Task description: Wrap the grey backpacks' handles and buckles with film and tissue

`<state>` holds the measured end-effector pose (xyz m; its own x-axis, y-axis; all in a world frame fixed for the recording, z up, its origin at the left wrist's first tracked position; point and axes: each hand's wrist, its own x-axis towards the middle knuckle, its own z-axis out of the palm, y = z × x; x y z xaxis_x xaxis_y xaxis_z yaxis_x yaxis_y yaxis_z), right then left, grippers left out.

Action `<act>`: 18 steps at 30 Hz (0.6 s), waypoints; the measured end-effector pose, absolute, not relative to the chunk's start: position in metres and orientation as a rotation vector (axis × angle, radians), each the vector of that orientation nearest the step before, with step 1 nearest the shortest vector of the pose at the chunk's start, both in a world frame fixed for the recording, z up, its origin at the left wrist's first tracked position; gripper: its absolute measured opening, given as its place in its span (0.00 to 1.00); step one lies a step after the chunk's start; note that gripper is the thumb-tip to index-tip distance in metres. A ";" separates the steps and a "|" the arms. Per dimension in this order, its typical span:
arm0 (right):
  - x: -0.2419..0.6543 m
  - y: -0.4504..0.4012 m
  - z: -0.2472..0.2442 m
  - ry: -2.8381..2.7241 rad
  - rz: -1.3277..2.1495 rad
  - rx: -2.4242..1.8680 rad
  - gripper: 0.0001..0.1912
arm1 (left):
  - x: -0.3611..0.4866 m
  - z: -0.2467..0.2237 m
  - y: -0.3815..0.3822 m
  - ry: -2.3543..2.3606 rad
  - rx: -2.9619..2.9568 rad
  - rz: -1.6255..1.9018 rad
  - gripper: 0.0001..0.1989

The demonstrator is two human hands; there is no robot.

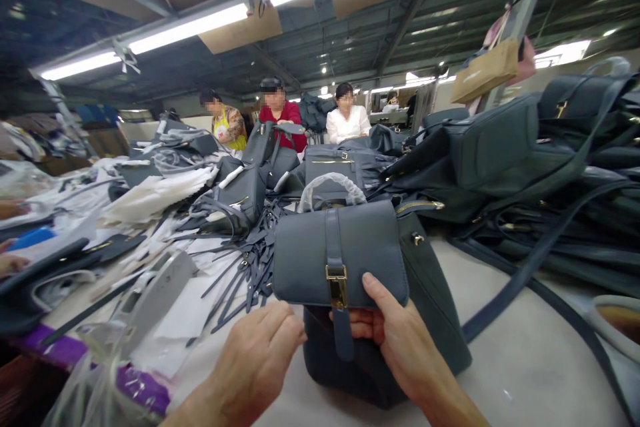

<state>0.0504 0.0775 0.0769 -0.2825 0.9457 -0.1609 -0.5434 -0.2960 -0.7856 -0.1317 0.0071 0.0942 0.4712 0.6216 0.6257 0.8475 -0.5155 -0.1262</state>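
A dark blue-grey handbag [330, 233] stands upright in front of me, its front flap lifted away from the body. On the flap is a strap with a gold buckle [337, 280], and the strap's tail hangs below. My right hand [395, 333] pinches the flap's lower edge, thumb on top and fingers underneath. Just left of the bag, my left hand [263, 347] is closed with its fingers curled; its fingertips are turned from view, so anything in them is hidden. Clear plastic wraps the bag's top handle [333, 185].
Loose short straps [255, 267] lie left of the bag. More dark bags [493, 140] are heaped at right, with long straps [545, 250] trailing over the table. A grey curved tool-like object [160, 293] and white paper [187, 310] lie at left. Several people sit across the table.
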 end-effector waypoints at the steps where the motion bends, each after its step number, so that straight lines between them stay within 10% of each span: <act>1: 0.050 0.077 0.076 -0.768 1.779 -0.788 0.23 | -0.132 0.095 0.005 -1.237 -2.299 -0.769 0.12; 18: 0.051 0.073 0.065 -0.858 1.740 -0.844 0.21 | -0.092 0.107 0.035 -1.093 -2.278 -0.563 0.16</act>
<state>0.0511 0.0728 0.0649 -0.2765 0.9490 -0.1512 -0.4578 -0.2685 -0.8476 -0.0920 0.0351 0.1069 0.5825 0.5735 0.5760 0.8020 -0.5209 -0.2924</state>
